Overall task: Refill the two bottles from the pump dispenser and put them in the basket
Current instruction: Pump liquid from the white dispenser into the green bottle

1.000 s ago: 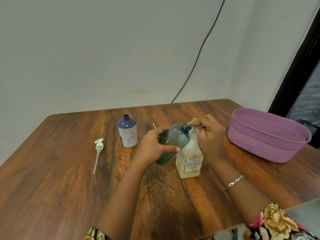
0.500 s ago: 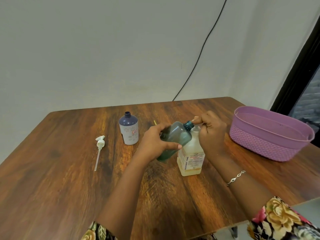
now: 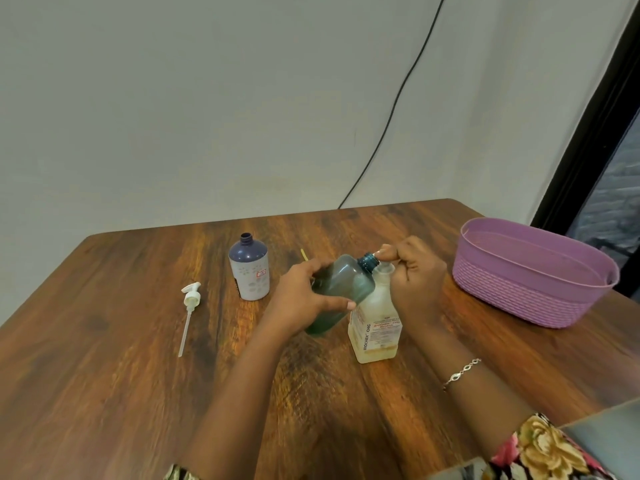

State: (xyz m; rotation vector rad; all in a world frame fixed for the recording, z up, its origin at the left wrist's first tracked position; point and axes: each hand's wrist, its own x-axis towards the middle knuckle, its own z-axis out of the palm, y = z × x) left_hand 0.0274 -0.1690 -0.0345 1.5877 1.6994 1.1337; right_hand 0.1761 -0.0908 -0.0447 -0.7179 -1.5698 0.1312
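Teal bottle (image 3: 341,289) leaned tilted over the bench (image 3: 104,375), held by the left hand (image 3: 304,299) with fingers wrapped round its body, its open neck at the spout of the pump dispenser (image 3: 377,327). The right hand (image 3: 415,275) had its fingers curled over the pump head. The basket (image 3: 519,292) sat well apart to the right.

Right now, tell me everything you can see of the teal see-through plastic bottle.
The teal translucent plastic bottle has no cap, so its darker threaded neck is bare. The left hand grips its body and holds it tilted, with the mouth at the spout of the pale yellow pump dispenser, whose pump head the right hand holds. Its fill level is unclear.
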